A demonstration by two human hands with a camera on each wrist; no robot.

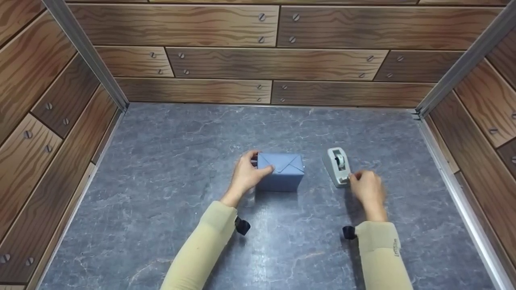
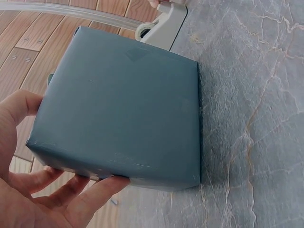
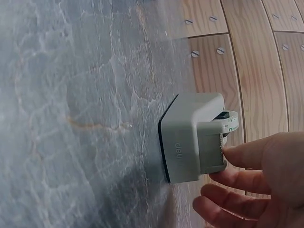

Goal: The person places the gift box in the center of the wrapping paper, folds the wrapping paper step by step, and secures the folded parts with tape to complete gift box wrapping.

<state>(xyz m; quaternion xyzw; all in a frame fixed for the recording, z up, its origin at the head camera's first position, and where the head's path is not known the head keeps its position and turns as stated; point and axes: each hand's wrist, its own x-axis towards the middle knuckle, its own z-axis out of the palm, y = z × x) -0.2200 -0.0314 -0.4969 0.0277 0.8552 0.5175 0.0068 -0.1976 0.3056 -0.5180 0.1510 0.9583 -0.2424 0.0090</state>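
A box wrapped in blue paper (image 1: 280, 179) stands on the grey marbled surface, its folded flap end facing up. My left hand (image 1: 245, 172) grips its left side, thumb over the top edge; in the left wrist view several fingers curl against one side of the box (image 2: 118, 104). To the right sits a pale grey tape dispenser (image 1: 332, 166) with a tape roll (image 1: 341, 160) in it. At its toothed front edge, my right hand (image 1: 369, 190) pinches the tape end between thumb and forefinger. The clear tape itself is hard to make out there.
Wood-patterned panels (image 1: 217, 62) with printed screws wall in the surface at the back and both sides. Metal rails (image 1: 463, 213) run along the edges and corners. A small black wrist camera (image 1: 242, 226) hangs at the left cuff, another (image 1: 349, 232) at the right.
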